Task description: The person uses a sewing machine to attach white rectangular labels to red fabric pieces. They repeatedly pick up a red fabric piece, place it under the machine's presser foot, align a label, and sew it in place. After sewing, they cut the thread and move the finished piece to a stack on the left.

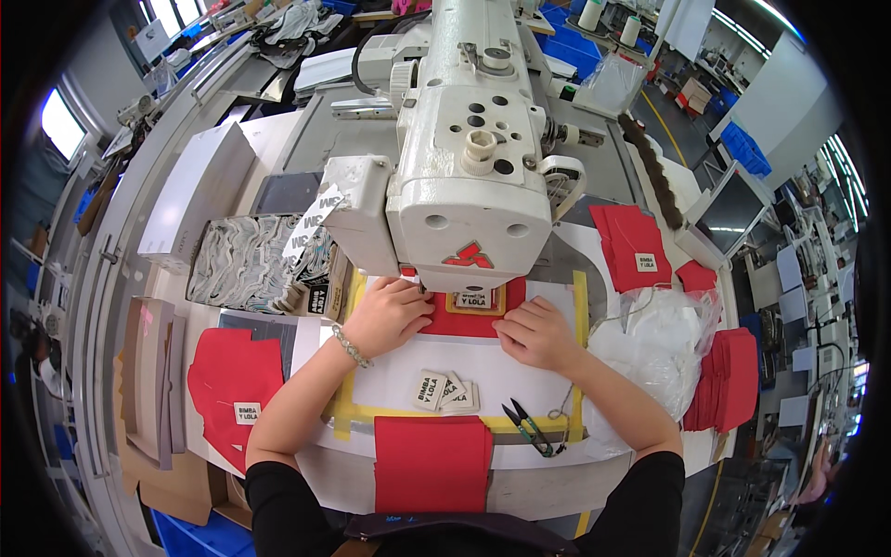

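Note:
Under the head of a white sewing machine [469, 213] lies a red fabric panel [450, 325]. A pale label [475, 299] rests on it inside a small yellowish frame. At the panel's left edge, my left hand [397, 314] has its fingers bent down onto the fabric. My right hand [540, 334] is curled at the opposite edge, fingertips on the red cloth. Closer to me are several loose pale labels [431, 390], partly overlapping. Thread snips [529, 429] with dark green handles lie below my right hand. A stack of red panels [432, 464] sits at the table's front.
On the left are a red piece with a label [234, 376], a box of bundled labels [246, 265] and an open cardboard box [148, 381]. Rightward lie a clear plastic bag [650, 348], red pieces [729, 381], a labelled red piece [631, 246] and a screen [733, 213].

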The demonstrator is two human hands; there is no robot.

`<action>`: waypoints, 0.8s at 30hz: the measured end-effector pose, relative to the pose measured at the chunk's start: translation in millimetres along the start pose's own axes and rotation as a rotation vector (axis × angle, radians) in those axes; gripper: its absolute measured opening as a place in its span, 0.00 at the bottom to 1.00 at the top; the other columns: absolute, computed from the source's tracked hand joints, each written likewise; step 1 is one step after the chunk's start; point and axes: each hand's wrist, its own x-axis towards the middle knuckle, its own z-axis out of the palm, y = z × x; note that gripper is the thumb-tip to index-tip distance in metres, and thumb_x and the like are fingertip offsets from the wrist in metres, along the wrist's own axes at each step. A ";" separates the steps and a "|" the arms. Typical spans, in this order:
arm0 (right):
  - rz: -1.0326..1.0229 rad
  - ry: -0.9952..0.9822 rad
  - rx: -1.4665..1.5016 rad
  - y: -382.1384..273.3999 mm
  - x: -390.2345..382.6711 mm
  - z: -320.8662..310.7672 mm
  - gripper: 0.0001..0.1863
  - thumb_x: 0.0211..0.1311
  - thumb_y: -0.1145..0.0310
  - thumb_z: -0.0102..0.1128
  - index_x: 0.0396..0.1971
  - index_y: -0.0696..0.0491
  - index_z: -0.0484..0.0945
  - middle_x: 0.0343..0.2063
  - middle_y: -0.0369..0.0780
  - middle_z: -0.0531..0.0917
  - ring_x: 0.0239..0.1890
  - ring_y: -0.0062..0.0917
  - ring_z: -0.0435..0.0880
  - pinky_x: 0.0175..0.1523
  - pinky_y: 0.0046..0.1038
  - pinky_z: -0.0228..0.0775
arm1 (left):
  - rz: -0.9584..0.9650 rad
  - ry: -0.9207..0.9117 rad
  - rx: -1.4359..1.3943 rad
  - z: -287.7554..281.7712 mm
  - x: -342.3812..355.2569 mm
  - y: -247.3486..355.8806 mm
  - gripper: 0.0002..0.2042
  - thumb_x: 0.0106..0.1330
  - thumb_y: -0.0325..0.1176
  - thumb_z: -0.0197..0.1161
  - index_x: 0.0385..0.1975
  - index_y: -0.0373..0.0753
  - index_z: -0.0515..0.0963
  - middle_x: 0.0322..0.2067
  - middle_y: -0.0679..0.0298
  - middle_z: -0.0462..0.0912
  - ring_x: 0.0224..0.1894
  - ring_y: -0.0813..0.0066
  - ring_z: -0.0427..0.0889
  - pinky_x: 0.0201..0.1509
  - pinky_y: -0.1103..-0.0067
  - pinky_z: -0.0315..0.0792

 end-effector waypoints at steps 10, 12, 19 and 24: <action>0.007 0.021 -0.008 0.0 0.0 1.6 0.07 0.45 0.74 0.68 0.26 0.51 0.80 0.23 0.32 0.77 0.28 0.24 0.76 0.37 0.27 0.67 | -0.006 -0.013 0.001 0.8 -1.0 -0.9 0.08 0.56 0.34 0.68 0.35 0.43 0.84 0.39 0.70 0.84 0.42 0.71 0.78 0.52 0.71 0.68; 0.013 0.071 -0.014 0.8 0.9 2.3 0.07 0.45 0.74 0.68 0.26 0.50 0.80 0.24 0.32 0.77 0.28 0.24 0.76 0.37 0.28 0.66 | -0.005 -0.029 0.012 -1.4 -0.4 0.0 0.09 0.56 0.35 0.67 0.36 0.44 0.84 0.40 0.70 0.84 0.43 0.72 0.78 0.54 0.71 0.67; 0.056 -0.175 -0.054 13.8 -7.1 -12.8 0.06 0.49 0.68 0.68 0.28 0.48 0.81 0.29 0.30 0.79 0.35 0.22 0.77 0.46 0.30 0.63 | 0.014 -0.263 0.152 -15.5 6.4 7.8 0.12 0.58 0.36 0.65 0.42 0.47 0.84 0.44 0.72 0.84 0.52 0.74 0.78 0.66 0.70 0.63; 0.122 -0.263 -0.115 10.8 -9.4 -34.5 0.06 0.51 0.65 0.66 0.31 0.44 0.83 0.31 0.26 0.79 0.39 0.19 0.76 0.52 0.34 0.58 | 0.076 -0.264 0.183 -6.7 6.0 6.7 0.11 0.56 0.36 0.65 0.40 0.49 0.84 0.43 0.73 0.85 0.48 0.76 0.80 0.64 0.71 0.64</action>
